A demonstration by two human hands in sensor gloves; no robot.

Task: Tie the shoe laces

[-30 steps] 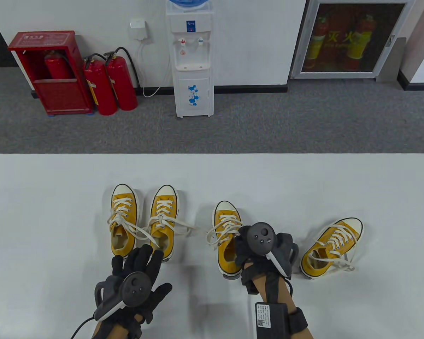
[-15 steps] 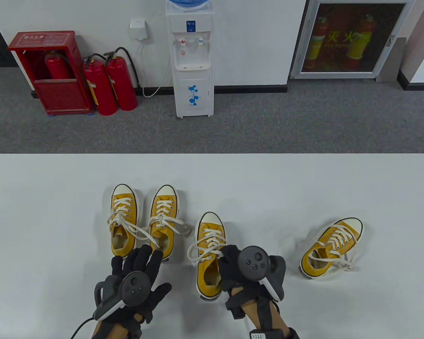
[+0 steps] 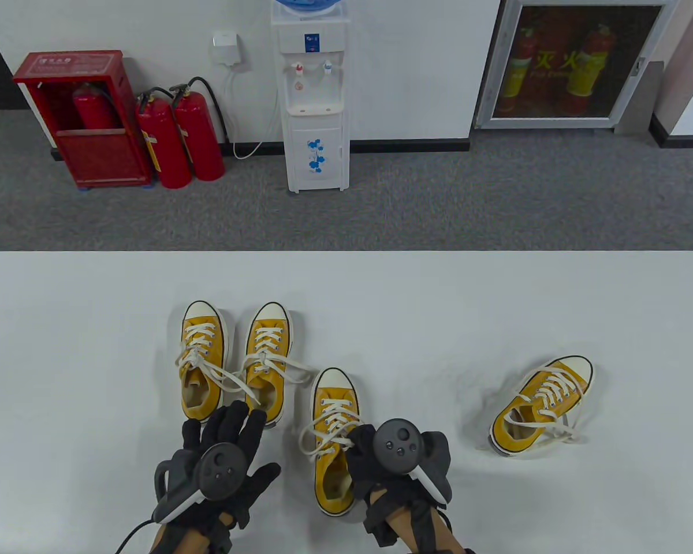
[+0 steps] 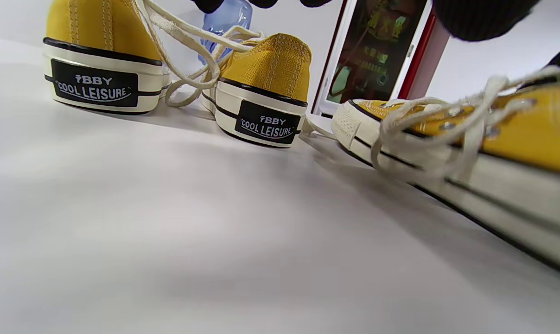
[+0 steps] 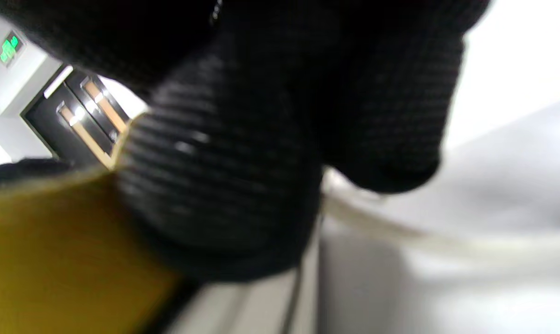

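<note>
Four yellow canvas sneakers with cream rubber toe caps and loose cream laces sit on a white table (image 3: 92,323); a pair of yellow sneakers (image 3: 234,358) stands side by side at centre-left, toes away from the person, their trailing laces tangled together; a lone angled sneaker (image 3: 540,404) lies well apart to the right. The right hand (image 3: 395,456), in a black sensor glove, grips the side of the third yellow sneaker (image 3: 332,438) near its heel opening, fingers curled over the canvas; the right wrist view is blurred but shows glove against yellow fabric. The left hand (image 3: 222,456) rests flat on the table just behind the pair, fingers spread, holding nothing. Likely risks: a loose cream lace (image 3: 323,430) from the gripped shoe loops close to the pair's laces and could snag them; a one-sided grip may tip the shoe.
</note>
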